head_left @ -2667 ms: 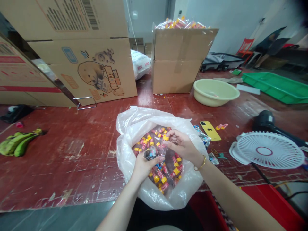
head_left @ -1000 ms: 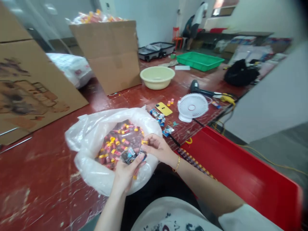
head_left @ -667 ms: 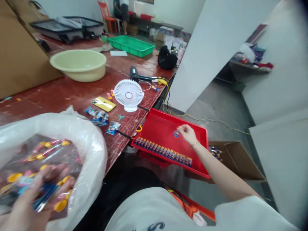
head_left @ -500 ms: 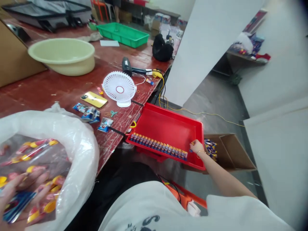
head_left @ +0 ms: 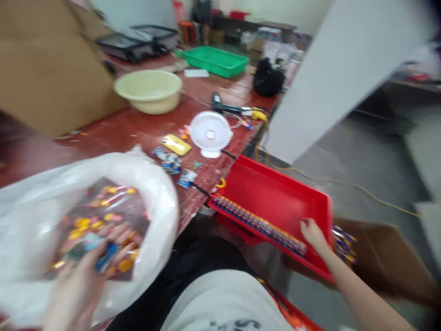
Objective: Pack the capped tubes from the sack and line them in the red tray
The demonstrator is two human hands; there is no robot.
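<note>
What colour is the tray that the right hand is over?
Red; the tray shows best in the head view.

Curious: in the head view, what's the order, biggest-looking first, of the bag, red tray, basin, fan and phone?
1. bag, though nearness enlarges it
2. red tray
3. basin
4. fan
5. phone

The bag [head_left: 155,197] is crinkly, shiny plastic; the tray [head_left: 272,193] glossy plastic; the table [head_left: 119,133] scuffed, shiny; the box [head_left: 44,78] beyond matt cardboard.
</note>
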